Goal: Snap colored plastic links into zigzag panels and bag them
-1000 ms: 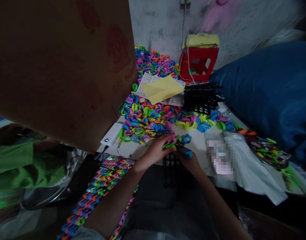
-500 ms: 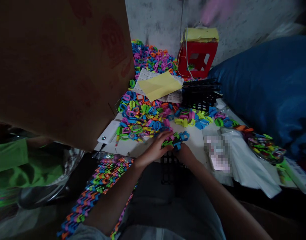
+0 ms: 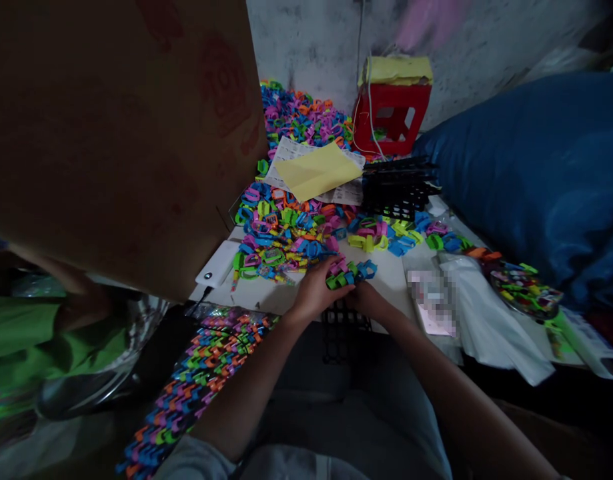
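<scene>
My left hand (image 3: pixel 315 288) is closed around the left edge of a black perforated plastic rack (image 3: pixel 339 327), which hangs down over my lap from the table's front edge. On the rack's upper part sit several toy watches (image 3: pixel 342 275) in pink, green and blue, between my hands. My right hand (image 3: pixel 370 300) is closed at the rack's right side, just below a blue toy watch (image 3: pixel 367 269); its fingertips are hidden, so I cannot tell exactly what they grip. Beyond my hands lies a heap of loose toy watches (image 3: pixel 271 230) on the white table (image 3: pixel 389 267).
A large cardboard box (image 3: pixel 126 133) blocks the left. More black racks (image 3: pixel 399 190) lie behind, beside yellow paper (image 3: pixel 319 172). A red stool (image 3: pixel 391 117), a blue sack (image 3: pixel 531 180), plastic bags (image 3: pixel 491 327) and a white power bank (image 3: pixel 219 263) stand around. Someone's green sleeve (image 3: pixel 23 327) shows left.
A blue toy watch at my right fingers has gone up against the rack beside the others. My right hand has drawn in close to my left. The camera view has shifted slightly.
</scene>
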{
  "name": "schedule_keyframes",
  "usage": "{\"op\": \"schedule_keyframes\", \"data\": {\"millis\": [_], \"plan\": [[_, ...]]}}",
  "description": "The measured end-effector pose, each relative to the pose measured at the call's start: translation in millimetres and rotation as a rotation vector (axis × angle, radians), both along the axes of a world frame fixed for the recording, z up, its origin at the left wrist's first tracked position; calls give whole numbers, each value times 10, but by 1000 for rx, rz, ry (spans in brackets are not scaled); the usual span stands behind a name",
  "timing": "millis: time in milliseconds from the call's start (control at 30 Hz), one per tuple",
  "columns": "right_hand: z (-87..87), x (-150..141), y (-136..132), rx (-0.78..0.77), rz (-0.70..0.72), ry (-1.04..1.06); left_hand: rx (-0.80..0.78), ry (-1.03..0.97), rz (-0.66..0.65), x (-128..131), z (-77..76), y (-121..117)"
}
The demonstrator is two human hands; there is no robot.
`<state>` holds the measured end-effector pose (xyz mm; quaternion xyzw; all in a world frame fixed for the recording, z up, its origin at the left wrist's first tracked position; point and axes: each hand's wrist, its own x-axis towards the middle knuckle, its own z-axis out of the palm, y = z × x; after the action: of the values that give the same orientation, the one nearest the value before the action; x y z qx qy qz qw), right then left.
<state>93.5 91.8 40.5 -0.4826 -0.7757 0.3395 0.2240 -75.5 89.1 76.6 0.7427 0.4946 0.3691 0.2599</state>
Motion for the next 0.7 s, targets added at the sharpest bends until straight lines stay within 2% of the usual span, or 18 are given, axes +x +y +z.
{"op": "schedule_keyframes", "data": {"millis": [133, 233, 300, 400, 467, 567, 700], "plan": [[13, -24, -49, -27, -35, -55, 14, -8, 4, -3, -14, -42], [-1, 4, -176, -55, -93, -98, 24, -19, -113, -176, -2, -2], [-25, 56, -308, -70, -153, -79, 36, 13, -88, -346, 31, 104], [-66, 149, -537, -30, -277, 24, 50, 264, 149, -545, 88, 346], [-81, 190, -678, -18, -321, 83, 61, 524, 211, -587, 104, 504], [-73, 200, -831, -34, -310, 123, 79, 736, 128, -537, 90, 650], [-20, 193, -913, 8, -324, 161, 113, 727, 25, -444, 50, 686]]}}
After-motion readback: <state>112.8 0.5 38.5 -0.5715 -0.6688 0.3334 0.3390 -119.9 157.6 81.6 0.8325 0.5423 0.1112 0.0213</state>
